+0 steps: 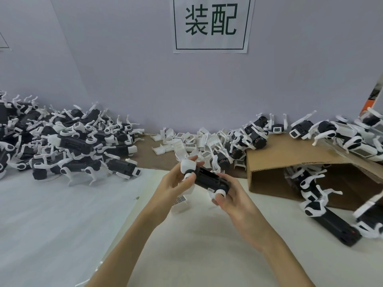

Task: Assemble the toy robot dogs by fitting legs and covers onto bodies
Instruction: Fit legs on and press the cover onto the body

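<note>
Holding one toy dog body (208,179) in both hands, left hand (176,183) and right hand (232,200) grip clamped on its ends, white cover (181,201) just below.

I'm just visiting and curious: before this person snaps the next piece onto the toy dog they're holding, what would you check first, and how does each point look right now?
1. Toy dog body held at both ends: ok; the left hand grips the white head end, the right hand the tail end.
2. Body lifted off the table: ok.
3. Next part within reach: ok; a white cover lies just below the hands.
4. More spare covers: ok; a pile of white covers sits by the wall.
5. All four legs seated: cannot tell, the fingers hide the joints.
6. Finished dogs kept apart: ok; a heap of dogs lies left.
</note>
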`<move>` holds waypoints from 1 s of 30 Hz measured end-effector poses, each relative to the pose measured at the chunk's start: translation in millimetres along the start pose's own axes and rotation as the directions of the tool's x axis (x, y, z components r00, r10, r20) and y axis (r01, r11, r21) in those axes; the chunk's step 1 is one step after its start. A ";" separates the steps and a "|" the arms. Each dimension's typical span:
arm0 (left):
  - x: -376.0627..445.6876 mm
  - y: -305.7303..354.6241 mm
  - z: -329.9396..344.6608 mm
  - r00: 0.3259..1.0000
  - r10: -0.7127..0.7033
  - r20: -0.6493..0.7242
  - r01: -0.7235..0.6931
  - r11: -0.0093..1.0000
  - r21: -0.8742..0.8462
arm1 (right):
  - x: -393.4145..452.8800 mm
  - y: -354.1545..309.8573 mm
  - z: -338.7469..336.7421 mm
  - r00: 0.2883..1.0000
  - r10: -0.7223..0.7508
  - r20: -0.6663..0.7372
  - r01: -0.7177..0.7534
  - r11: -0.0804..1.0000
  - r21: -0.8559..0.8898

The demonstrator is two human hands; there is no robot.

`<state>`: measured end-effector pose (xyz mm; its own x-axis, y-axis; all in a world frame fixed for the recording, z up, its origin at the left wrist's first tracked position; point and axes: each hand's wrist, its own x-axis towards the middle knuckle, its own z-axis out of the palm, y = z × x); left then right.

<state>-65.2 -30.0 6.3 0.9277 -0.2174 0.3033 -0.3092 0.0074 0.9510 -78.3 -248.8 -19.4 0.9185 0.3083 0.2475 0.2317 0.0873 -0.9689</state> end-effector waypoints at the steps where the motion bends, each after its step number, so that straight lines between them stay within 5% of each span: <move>1: 0.5 0.3 1.4 0.998 -0.010 -0.066 0.005 0.997 -0.079 | -0.7 2.5 4.8 1.000 -0.018 0.003 0.019 0.997 -0.078; 6: 3.1 -7.3 4.3 0.857 -0.107 -0.505 -0.091 0.932 -0.351 | -5.6 13.3 41.0 0.992 -0.121 0.020 0.116 0.880 -0.460; 11: 7.1 -4.1 -27.5 0.812 -0.157 -0.562 -0.241 0.786 -0.569 | -1.7 15.6 50.7 0.994 -0.094 0.056 0.110 0.867 -0.485; 16: 10.5 -9.5 -43.6 0.703 -0.165 -0.692 -0.339 0.778 -0.530 | 7.4 29.4 59.6 0.958 -0.024 0.284 0.261 0.475 -0.841; 20: 11.2 -11.0 -45.3 0.683 -0.218 -0.697 -0.294 0.792 -0.535 | 8.9 35.5 60.9 0.974 -0.088 0.209 0.227 0.404 -0.886; 30: 11.1 -15.8 -36.0 0.677 -0.291 -0.676 -0.152 0.844 -0.515 | 6.6 27.7 50.3 0.995 -0.088 0.039 0.091 0.728 -0.680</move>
<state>-42.5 2.6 -3.2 0.8596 0.5100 -0.0301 -0.2939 0.5417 0.7875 -82.0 -196.7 -44.1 0.8815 0.3359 0.3320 0.4698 -0.5525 -0.6884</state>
